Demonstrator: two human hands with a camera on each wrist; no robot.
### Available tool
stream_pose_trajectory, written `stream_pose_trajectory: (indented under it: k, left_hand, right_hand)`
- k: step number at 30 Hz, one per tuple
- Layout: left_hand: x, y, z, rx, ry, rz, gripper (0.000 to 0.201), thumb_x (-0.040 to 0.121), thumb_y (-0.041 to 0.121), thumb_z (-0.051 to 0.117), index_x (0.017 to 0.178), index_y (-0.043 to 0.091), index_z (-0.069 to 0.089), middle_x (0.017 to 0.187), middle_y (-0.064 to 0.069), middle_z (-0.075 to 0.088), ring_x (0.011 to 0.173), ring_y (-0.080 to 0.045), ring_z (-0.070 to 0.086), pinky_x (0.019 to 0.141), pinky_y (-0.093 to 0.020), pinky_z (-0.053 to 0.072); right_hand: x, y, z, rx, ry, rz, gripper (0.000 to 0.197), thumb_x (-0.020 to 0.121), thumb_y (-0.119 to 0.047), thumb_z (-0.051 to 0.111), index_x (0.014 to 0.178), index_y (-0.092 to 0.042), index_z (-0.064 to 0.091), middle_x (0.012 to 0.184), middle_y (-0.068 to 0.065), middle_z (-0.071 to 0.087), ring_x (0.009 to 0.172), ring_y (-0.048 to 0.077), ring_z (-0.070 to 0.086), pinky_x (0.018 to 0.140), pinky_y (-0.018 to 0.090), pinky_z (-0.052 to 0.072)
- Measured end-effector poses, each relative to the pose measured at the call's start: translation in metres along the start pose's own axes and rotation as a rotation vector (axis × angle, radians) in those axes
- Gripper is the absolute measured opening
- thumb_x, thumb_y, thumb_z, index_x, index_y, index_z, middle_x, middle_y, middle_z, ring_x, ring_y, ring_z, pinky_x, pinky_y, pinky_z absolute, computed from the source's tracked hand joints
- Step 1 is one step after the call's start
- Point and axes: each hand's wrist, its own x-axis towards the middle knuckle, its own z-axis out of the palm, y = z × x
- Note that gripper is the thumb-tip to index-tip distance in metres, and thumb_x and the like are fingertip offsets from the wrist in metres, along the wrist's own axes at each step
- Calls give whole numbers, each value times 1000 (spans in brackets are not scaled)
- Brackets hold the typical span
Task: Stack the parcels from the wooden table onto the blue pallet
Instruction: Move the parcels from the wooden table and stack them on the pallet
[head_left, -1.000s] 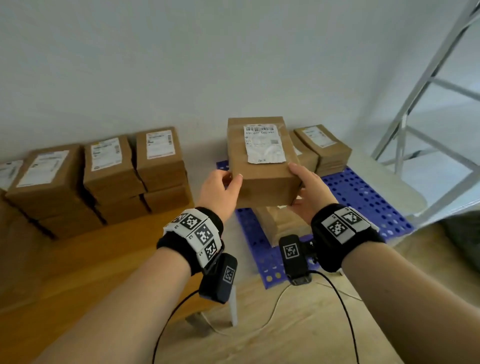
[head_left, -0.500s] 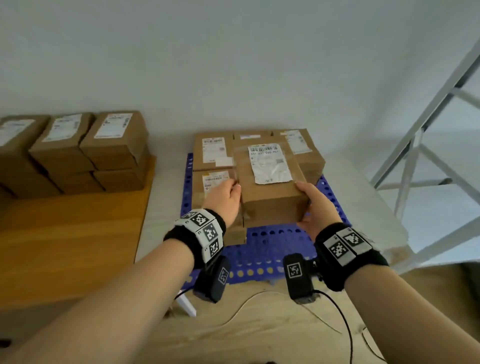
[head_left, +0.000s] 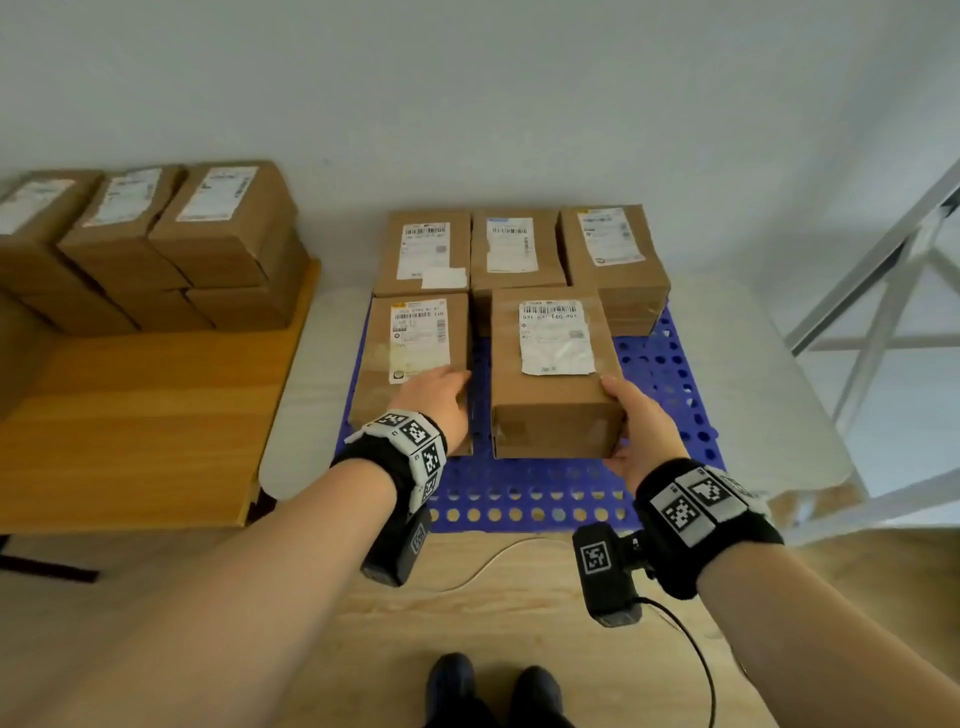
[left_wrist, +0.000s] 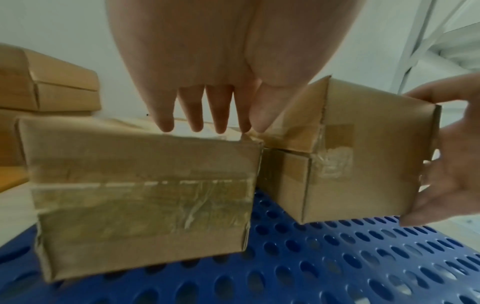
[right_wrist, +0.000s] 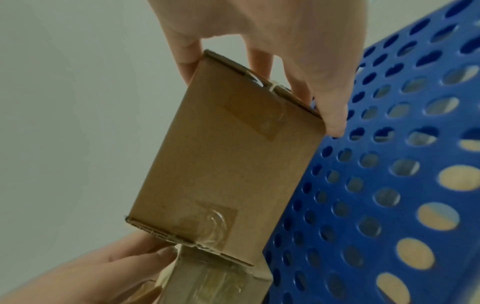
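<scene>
The blue perforated pallet (head_left: 519, 499) holds three brown parcels in a back row and one at front left (head_left: 410, 364). Beside that one is the labelled parcel (head_left: 556, 384) that I hold. My right hand (head_left: 636, 428) grips its near right corner, thumb on top. In the left wrist view this parcel (left_wrist: 363, 164) is tilted, its left edge raised above the pallet (left_wrist: 337, 267). My left hand (head_left: 441, 400) lies with straight fingers (left_wrist: 192, 111) over the front-left parcel (left_wrist: 142, 195), thumb by the held parcel's left edge. In the right wrist view, fingers (right_wrist: 330, 115) wrap the parcel (right_wrist: 228, 154).
Several more parcels (head_left: 208, 244) are stacked at the back of the wooden table (head_left: 145, 415) on the left. The pallet lies on a low white platform (head_left: 769, 395). A white metal frame (head_left: 883, 291) stands at the right. A cable (head_left: 483, 566) and my shoes (head_left: 493, 686) are on the floor.
Both hands carried the parcel rightward from the table side and lowered it into the pallet's front row. My left hand has come off its side and now lies over the neighbouring parcel.
</scene>
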Motion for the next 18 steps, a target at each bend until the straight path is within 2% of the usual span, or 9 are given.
stream_pose_trajectory:
  k: [3, 8, 9, 11, 13, 18]
  left_hand:
    - [-1, -3, 2, -21, 11, 23, 48, 95, 15, 42, 142, 16, 35, 146, -5, 38, 133, -24, 37, 111, -34, 30]
    - [1, -9, -5, -41, -20, 22, 46, 99, 15, 35, 144, 12, 30, 152, -5, 29, 139, -20, 27, 112, -26, 18]
    - [1, -10, -6, -43, -28, 27, 45, 99, 15, 34, 144, 12, 30, 152, -5, 28, 139, -20, 27, 112, -25, 18]
    - [1, -11, -7, -25, -54, 43, 46, 100, 16, 33, 146, 12, 28, 153, -4, 25, 140, -19, 24, 112, -24, 16]
    - [3, -14, -6, 3, -72, 55, 48, 100, 17, 32, 147, 12, 23, 155, -2, 20, 142, -17, 20, 113, -24, 14]
    - [4, -17, 2, 45, -69, 70, 50, 100, 20, 33, 148, 13, 20, 156, -1, 17, 143, -17, 17, 114, -26, 15]
  right_hand:
    - [11, 10, 7, -2, -22, 22, 34, 83, -38, 67, 112, -25, 55, 110, -2, 58, 104, 21, 56, 95, 43, 49]
    - [24, 23, 15, -71, -36, 10, 15, 84, -42, 63, 92, -31, 57, 118, 0, 57, 111, 21, 54, 101, 45, 44]
    - [28, 25, 16, -73, -34, 3, 16, 85, -42, 62, 95, -30, 58, 120, 0, 56, 112, 21, 54, 102, 45, 44]
    - [34, 28, 17, -82, -29, -15, 29, 89, -38, 58, 114, -23, 57, 124, 1, 55, 113, 20, 53, 103, 43, 42]
    - [39, 31, 16, -90, -31, -33, 42, 92, -35, 56, 131, -20, 50, 128, 2, 54, 115, 20, 52, 105, 41, 41]
    - [42, 29, 18, -162, -42, -76, 55, 91, -37, 57, 142, -20, 41, 136, 1, 51, 120, 20, 51, 108, 43, 39]
